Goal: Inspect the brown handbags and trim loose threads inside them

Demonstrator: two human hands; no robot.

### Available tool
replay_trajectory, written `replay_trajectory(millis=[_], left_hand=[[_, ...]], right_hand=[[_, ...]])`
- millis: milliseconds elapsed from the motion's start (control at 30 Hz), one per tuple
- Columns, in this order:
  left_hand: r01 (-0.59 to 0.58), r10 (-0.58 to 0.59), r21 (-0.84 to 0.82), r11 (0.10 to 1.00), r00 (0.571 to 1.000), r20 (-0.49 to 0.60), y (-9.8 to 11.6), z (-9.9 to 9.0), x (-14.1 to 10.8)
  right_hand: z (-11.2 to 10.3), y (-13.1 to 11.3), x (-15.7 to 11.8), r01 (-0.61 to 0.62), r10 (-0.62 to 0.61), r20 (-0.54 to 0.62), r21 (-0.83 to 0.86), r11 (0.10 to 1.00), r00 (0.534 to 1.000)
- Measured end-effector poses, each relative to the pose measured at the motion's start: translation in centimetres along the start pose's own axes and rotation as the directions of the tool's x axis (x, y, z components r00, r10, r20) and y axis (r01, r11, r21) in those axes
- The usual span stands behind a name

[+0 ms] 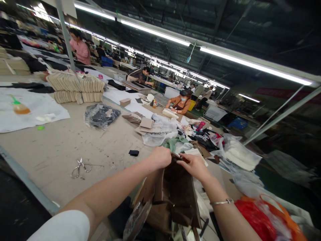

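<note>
A brown bag (pixel 180 190) with its mouth open hangs below both hands at the table's near edge. My left hand (pixel 162 157) is closed on the bag's far rim, its fingers wrapped round the edge. Just to the right, my right hand (pixel 193 164) pinches the same rim between thumb and fingers. Clear plastic film (pixel 137 217) lies against the bag's left side.
Scissors (pixel 80 167) and a small black piece (pixel 133 153) lie on the table (pixel 55 144). Beyond are a plastic-wrapped bundle (pixel 101 115), stacked beige pieces (pixel 75 86) and plastic bags (pixel 160 132). A red bag (pixel 255 217) sits at right. Several people work farther back.
</note>
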State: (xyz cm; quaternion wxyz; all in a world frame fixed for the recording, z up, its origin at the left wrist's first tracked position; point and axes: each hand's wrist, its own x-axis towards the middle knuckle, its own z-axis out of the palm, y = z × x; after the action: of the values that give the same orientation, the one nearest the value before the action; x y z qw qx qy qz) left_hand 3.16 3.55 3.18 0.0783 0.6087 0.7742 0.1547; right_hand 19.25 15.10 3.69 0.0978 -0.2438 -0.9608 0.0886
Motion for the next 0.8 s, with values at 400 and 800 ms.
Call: replay_trajectory(millis=[400, 800], left_hand=[[0.017, -0.099, -0.476, 0.879, 0.984, -0.149, -2.6, 1.3, -5.8], [0.074, -0.006, -0.634, 0.77, 0.994, 0.109, -7.5, 13.6, -21.5]], right_hand=[[0.8, -0.7, 0.6, -0.211, 0.214, -0.012, -0.246, 0.946, 0.977], [5.0, 0.7, -11.6, -0.402, 0.603, 0.167, 0.873, 0.278, 0.78]])
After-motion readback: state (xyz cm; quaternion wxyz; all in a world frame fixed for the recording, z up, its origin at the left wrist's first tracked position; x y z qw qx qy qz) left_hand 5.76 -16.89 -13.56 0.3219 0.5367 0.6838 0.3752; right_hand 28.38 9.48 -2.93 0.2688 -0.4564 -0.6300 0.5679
